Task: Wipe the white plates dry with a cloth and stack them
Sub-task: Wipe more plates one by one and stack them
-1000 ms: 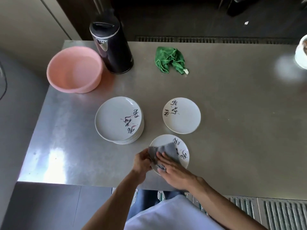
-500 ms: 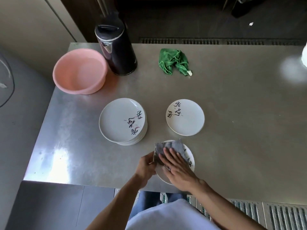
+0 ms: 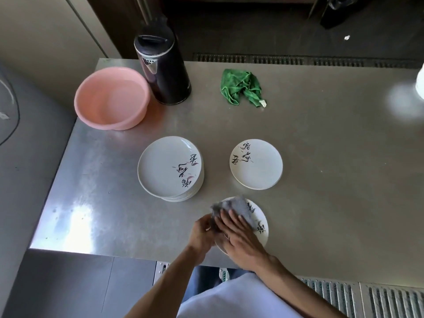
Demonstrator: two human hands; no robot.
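A white plate [image 3: 260, 228] with black brush writing lies near the steel table's front edge. A grey cloth [image 3: 238, 206] covers its far left part. My right hand [image 3: 238, 237] lies flat on the cloth with straight fingers, pressing it onto the plate. My left hand [image 3: 202, 232] grips the plate's left rim with curled fingers. A stack of several white plates [image 3: 169, 168] stands to the far left of it. A lower pile of white plates [image 3: 255, 165] sits behind it to the right.
A pink basin [image 3: 111, 97] and a black kettle [image 3: 163, 70] stand at the back left of the steel table [image 3: 332, 180]. A crumpled green cloth [image 3: 241, 87] lies at the back middle. A white object [image 3: 421, 81] shows at the right edge.
My right hand and the grey cloth have slid over the plate, from its near left part toward its far part. My left hand stays on the rim. The camera has shifted slightly.
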